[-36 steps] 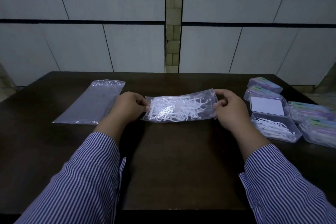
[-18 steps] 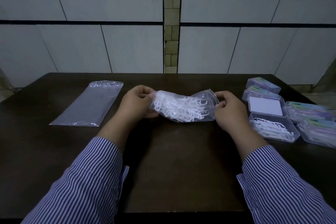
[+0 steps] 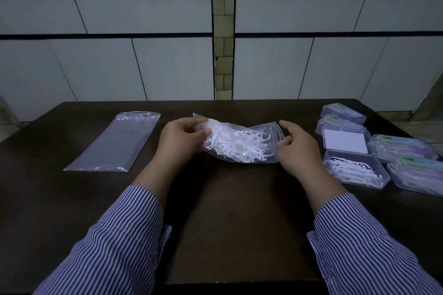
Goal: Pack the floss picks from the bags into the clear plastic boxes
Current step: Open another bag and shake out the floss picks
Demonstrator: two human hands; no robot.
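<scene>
A clear plastic bag [image 3: 242,142] full of white floss picks is held just above the middle of the dark table. My left hand [image 3: 182,139] grips its left end, thumb on top. My right hand [image 3: 296,146] is at the bag's right, open end, its lower fingers curled against the bag's edge while the index finger points up, free. Whether it pinches the plastic is not plain. To the right stands an open clear box [image 3: 354,170] with floss picks in it, its lid [image 3: 345,142] hinged back behind it.
An empty flat clear bag [image 3: 115,143] lies on the table at the left. Several closed clear boxes with coloured labels [image 3: 407,151] are grouped at the right edge. The dark table [image 3: 227,223] ends at a tiled wall behind.
The bag has been lifted and tilted, its left end raised by my left hand. My right hand has loosened at the bag's mouth, its index finger now lifted off.
</scene>
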